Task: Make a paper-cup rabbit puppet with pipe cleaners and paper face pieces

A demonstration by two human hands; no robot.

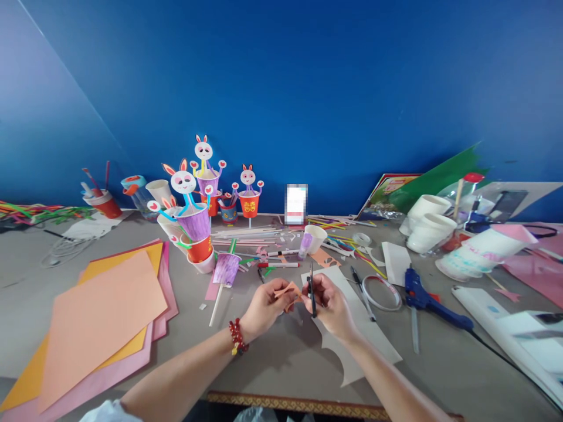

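left grip (264, 302) pinching orange paper (289, 289), right grip (333, 306) curled around black scissors (312, 296), both close together

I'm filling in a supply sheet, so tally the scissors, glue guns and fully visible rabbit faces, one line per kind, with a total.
Scissors: 1, in the right hand
Glue gun: 1
Rabbit faces: 3
Total: 5
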